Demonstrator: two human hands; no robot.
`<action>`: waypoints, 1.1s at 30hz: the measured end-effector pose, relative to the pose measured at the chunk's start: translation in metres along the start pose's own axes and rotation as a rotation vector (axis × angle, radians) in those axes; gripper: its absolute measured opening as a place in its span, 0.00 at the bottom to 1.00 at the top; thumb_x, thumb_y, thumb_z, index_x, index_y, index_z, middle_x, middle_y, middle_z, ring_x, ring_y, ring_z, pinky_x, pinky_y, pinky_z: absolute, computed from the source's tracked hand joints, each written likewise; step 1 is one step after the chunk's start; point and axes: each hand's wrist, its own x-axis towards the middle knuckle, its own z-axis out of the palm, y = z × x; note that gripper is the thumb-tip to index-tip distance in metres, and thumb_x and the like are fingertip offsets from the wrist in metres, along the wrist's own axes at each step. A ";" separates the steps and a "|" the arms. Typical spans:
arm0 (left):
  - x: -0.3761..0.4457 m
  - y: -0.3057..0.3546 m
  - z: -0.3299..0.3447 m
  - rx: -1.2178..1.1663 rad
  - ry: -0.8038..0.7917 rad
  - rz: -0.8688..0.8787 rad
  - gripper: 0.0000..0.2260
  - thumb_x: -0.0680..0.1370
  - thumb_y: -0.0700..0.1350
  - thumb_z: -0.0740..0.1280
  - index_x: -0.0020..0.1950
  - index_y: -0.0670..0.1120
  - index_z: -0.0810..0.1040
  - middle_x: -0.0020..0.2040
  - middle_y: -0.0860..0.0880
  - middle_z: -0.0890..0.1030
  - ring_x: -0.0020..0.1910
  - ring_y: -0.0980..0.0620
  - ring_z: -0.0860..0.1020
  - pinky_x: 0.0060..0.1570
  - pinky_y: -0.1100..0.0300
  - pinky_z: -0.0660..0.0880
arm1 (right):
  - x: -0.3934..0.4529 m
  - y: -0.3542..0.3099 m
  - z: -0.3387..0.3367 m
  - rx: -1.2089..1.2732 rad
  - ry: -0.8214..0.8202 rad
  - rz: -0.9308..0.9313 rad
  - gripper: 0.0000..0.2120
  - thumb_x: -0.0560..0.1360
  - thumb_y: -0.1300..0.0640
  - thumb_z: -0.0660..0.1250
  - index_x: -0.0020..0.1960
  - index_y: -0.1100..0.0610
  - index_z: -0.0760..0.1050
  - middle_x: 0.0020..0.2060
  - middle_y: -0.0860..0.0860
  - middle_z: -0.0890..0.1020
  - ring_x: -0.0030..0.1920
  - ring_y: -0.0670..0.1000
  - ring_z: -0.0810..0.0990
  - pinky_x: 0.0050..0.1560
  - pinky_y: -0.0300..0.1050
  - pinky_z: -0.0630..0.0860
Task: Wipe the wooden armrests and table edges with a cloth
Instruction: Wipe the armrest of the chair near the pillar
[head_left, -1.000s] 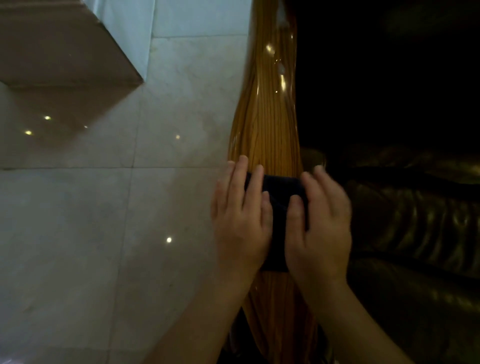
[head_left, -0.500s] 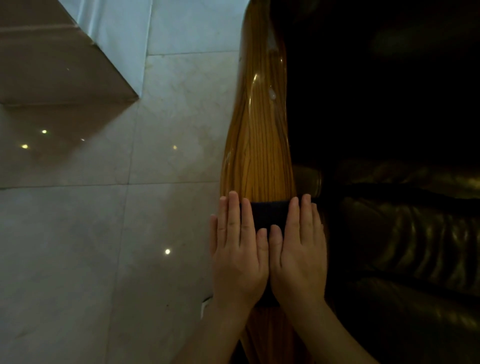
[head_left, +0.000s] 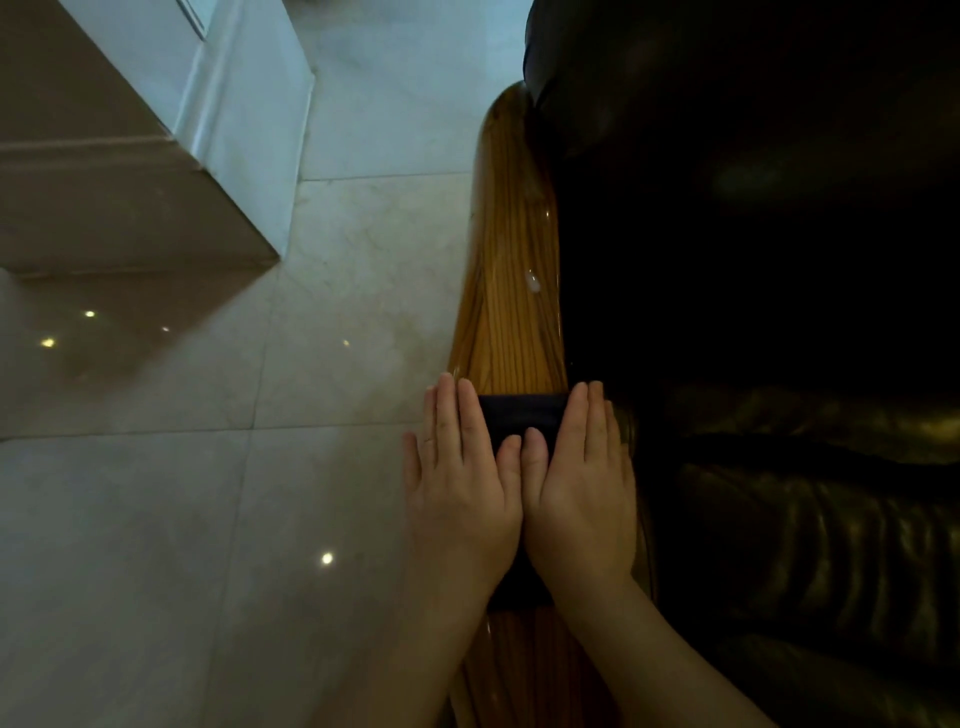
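From my head camera, my left hand (head_left: 462, 499) and right hand (head_left: 582, 499) lie flat, fingers straight, pressing a dark cloth (head_left: 522, 415) onto the glossy wooden armrest (head_left: 511, 291). Bare wood runs ahead; tiled floor (head_left: 260, 519) lies left, black leather sofa (head_left: 779, 519) right.

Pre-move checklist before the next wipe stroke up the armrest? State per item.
1. Cloth flat on the armrest: ok.
2. Left hand pressing on cloth, palm down: ok.
3. Right hand pressing on cloth, palm down: ok.
4. Armrest ahead free of objects: ok.
5. Cloth covers full armrest width: cannot tell, hands hide the edges.
6. Armrest clean behind hands: cannot tell.
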 end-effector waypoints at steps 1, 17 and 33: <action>0.008 0.001 -0.002 0.009 -0.014 -0.016 0.30 0.81 0.57 0.44 0.78 0.42 0.48 0.79 0.43 0.52 0.78 0.47 0.50 0.74 0.42 0.56 | 0.008 -0.003 0.000 0.000 -0.008 0.005 0.30 0.82 0.45 0.45 0.78 0.60 0.52 0.78 0.57 0.60 0.77 0.56 0.59 0.73 0.60 0.64; 0.115 0.011 -0.013 -0.142 -0.140 -0.065 0.30 0.82 0.56 0.49 0.79 0.45 0.43 0.80 0.46 0.47 0.78 0.50 0.47 0.74 0.44 0.53 | 0.102 -0.027 0.000 0.139 -0.009 0.033 0.30 0.82 0.46 0.49 0.78 0.61 0.52 0.77 0.59 0.61 0.75 0.56 0.62 0.71 0.56 0.67; 0.161 0.018 -0.014 -0.246 -0.161 -0.084 0.30 0.82 0.56 0.49 0.79 0.46 0.42 0.80 0.47 0.47 0.78 0.51 0.48 0.75 0.45 0.53 | 0.148 -0.038 0.000 0.245 -0.027 0.039 0.32 0.82 0.45 0.50 0.79 0.60 0.48 0.78 0.58 0.58 0.76 0.54 0.60 0.71 0.51 0.67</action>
